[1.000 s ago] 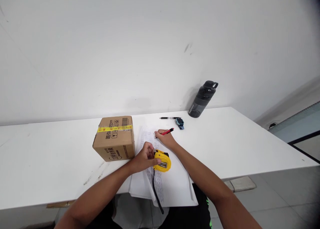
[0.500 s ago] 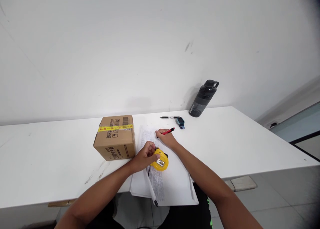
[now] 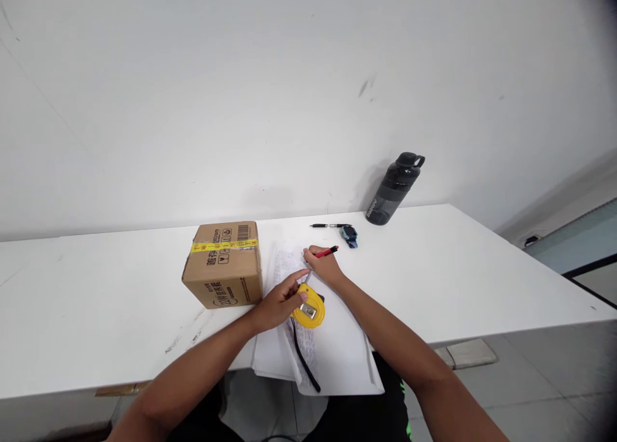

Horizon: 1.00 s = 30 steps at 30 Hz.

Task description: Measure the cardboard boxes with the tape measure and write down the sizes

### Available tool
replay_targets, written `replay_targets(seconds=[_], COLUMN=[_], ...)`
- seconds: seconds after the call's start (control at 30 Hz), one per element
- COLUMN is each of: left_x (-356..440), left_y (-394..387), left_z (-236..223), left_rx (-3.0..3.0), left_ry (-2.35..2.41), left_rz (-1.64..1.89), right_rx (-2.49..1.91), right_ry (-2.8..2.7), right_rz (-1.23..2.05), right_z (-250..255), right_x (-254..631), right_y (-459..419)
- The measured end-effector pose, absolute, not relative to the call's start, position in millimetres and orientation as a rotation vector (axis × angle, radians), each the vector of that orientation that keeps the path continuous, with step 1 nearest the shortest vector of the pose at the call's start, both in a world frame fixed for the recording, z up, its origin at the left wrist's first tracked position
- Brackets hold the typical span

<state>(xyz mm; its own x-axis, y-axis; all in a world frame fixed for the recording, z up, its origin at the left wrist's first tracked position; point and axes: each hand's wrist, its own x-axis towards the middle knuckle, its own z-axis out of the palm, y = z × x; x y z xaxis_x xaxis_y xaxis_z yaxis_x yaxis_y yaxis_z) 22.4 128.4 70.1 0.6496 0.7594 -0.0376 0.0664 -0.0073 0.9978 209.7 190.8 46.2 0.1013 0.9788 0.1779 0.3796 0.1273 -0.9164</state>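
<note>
My left hand (image 3: 284, 302) is closed around a yellow tape measure (image 3: 312, 310), with the index finger stretched forward over the paper. A black wrist strap (image 3: 304, 362) hangs from the tape measure across the sheets. In my right hand (image 3: 324, 265) is a red and black pen (image 3: 328, 252), its lower end hidden by the fingers near the page. Beneath both hands lie sheets of paper (image 3: 340, 358) with dense handwriting on the left part; their lower end reaches over the table's front edge.
Left of the paper stands a cardboard box (image 3: 231, 291) with yellow tape. Behind my right hand lie a black pen (image 3: 330, 225) and a blue wristwatch (image 3: 349, 234). A dark water bottle (image 3: 393, 191) stands by the wall at the back of the white table (image 3: 96, 300).
My left index finger has stretched out toward my right hand. The strap has swung right and now lies in full view on the paper. My right hand has shifted very slightly.
</note>
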Motion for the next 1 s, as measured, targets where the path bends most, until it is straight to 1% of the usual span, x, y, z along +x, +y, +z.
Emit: replay_targets(seconds=[0.37,0.77,1.0], left_x=[22.7,24.3,24.4], left_y=[125.8,124.9,123.0], left_z=[73.5,73.7,81.4], left_rx=[1.653,1.547,1.512], left_ry=[0.756,0.756,0.775], left_rz=[0.614,0.591,0.596], right_rx=[-1.454,-1.486,-1.515], right_ry=[-1.459,-1.476,-1.433], right_rz=[0.767,0.744,0.701], right_z=[44.1,47.2,45.9], right_x=[210.5,210.5,210.6], right_y=[191.2,190.3,190.2])
